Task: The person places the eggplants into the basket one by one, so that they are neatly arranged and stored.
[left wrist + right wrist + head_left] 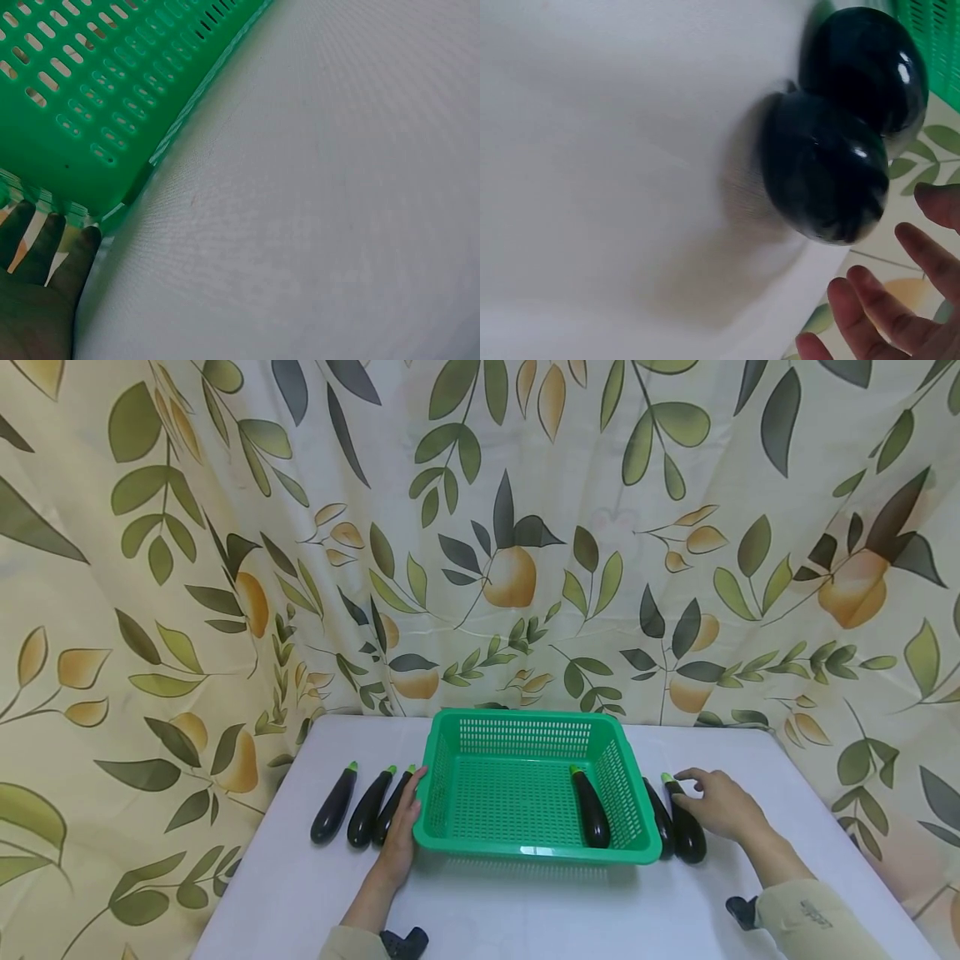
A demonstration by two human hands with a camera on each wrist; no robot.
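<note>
A green plastic basket (525,852) stands on the table with one eggplant (591,810) inside, near its right wall. My left hand (401,835) rests against the basket's left side; in the left wrist view its fairly straight fingers (46,244) touch the basket's edge (112,214). Over the stem end of the outermost right eggplant (688,831) hovers my right hand (723,806), thumb and fingers apart. The right wrist view has this eggplant (825,169) beside a second one (866,67), with the spread fingers (885,300) off their surfaces.
Left of the basket lie three more eggplants (333,806), the nearest partly behind my left hand. The second right-hand eggplant (660,822) lies close against the basket's right side. A white cloth covers the table (517,918), and a leaf-patterned curtain (480,527) hangs behind it.
</note>
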